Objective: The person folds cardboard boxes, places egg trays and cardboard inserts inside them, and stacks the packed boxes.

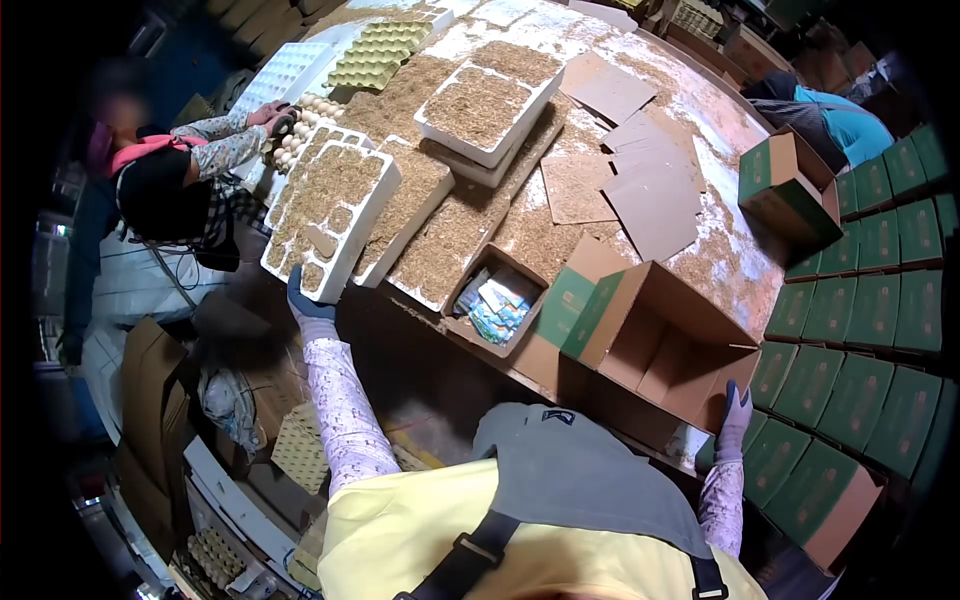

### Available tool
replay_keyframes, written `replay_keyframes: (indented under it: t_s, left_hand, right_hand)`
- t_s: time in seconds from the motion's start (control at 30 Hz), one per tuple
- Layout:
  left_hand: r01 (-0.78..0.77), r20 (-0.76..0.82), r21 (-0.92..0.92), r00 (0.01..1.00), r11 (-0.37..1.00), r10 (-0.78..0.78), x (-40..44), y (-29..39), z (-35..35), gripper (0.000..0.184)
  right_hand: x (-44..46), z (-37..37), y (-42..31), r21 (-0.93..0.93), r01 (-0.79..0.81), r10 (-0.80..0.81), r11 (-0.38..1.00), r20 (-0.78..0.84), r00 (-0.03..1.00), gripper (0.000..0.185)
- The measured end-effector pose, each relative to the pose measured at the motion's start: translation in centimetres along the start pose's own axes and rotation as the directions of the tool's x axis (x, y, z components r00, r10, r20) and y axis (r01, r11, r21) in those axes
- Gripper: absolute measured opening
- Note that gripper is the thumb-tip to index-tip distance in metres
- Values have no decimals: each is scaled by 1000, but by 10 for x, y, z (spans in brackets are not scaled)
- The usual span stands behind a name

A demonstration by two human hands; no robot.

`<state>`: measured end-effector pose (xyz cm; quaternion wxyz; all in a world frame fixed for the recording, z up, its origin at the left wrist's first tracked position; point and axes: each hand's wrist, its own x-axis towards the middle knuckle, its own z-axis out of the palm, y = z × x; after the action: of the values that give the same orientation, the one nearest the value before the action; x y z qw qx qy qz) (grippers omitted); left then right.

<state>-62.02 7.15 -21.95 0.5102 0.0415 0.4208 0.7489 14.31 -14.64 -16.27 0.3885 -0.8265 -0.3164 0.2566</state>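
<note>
With the left hand, we are touching the near corner of the white foam tray on the table, fingers curving upward. We are resting the right hand against the open carton, fingers partly extending. Whether either is gripping, we cannot tell.

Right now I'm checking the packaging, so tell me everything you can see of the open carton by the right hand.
The open carton looks like cardboard, plain brown inside, with a green panel on its left side. Flaps spread outward on that side, and the mouth shows bare brown inner walls. It sits at the near edge of the table, beside the bin of packets. The gloved right hand is at its near right corner.
</note>
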Motion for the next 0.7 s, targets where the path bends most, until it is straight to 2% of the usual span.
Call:
replay_keyframes:
  t_s: [0.03, 0.1, 0.17, 0.23, 0.27, 0.3, 0.33, 0.37, 0.4, 0.47, 0.5, 0.53, 0.57, 0.6, 0.63, 0.67, 0.7]
  left_hand:
    - [-31, 4, 5, 1000, 999, 31, 2, -3, -5, 50]
    - [-135, -34, 134, 989, 982, 141, -49, -7, 21, 49]
    - [48, 137, -6, 989, 999, -47, -87, -13, 30, 50]
    - [194, 280, 13, 941, 981, -189, -128, -33, 57, 54]
    - [281, 331, 20, 904, 959, -272, -160, -46, 88, 54]
    - [367, 380, 34, 856, 930, -352, -190, -62, 115, 54]
    - [350, 351, 109, 862, 930, -366, -197, -82, 124, 54]
    - [388, 358, 167, 833, 906, -423, -228, -96, 158, 54]
    - [485, 407, 209, 746, 849, -526, -238, -116, 172, 54]
    - [543, 445, 320, 637, 777, -629, -252, -159, 199, 48]
    - [340, 544, 442, 635, 830, -549, -262, -181, 210, 45]
    - [520, 487, 442, 545, 731, -682, -269, -197, 227, 30]
    - [556, 476, 476, 488, 681, -732, -267, -214, 232, 31]
    - [577, 472, 520, 421, 631, -774, -268, -227, 240, 31]
    - [591, 463, 562, 354, 578, -813, -272, -237, 248, 32]
    - [614, 428, 593, 308, 521, -850, -278, -240, 257, 33]
    - [469, 485, 657, 337, 590, -807, -305, -233, 275, 36]
  right_hand:
    - [0, -1, 3, 27, -5, 4, 1000, 9, 1000, 47]
    - [2, 2, 7, 93, -15, 14, 996, 12, 1000, 47]
    - [-5, 8, -10, 140, -29, 31, 990, -15, 999, 47]
    - [3, 5, 6, 9, -73, 74, 997, -18, 997, 42]
    - [17, 5, 41, -140, -48, 50, 989, 5, 999, 36]
    - [5, 5, 39, -237, 277, -285, 931, -1, 958, 33]
    - [3, 7, 30, -220, 293, -307, 931, -34, 951, 33]
    - [2, 8, 20, 26, 173, -173, 985, -32, 984, 35]
    - [0, 11, 14, 237, 76, -64, 969, -59, 996, 37]
    - [6, 16, 30, 308, 101, -81, 946, -76, 994, 39]
    - [7, 17, 29, 318, 102, -85, 943, -68, 994, 38]
    - [-4, 15, 11, 596, -11, 3, 803, 13, 1000, 36]
    - [-14, 7, 0, 798, -95, -25, 596, 137, 990, 36]
    - [-24, -1, -11, 921, -231, -53, 314, 260, 964, 36]
    - [-34, -9, -22, 926, -374, -79, 48, 377, 923, 36]
    - [-22, -5, 0, 924, -365, -19, 113, 369, 929, 38]
    - [0, 7, 38, 918, -356, 38, 177, 355, 934, 40]
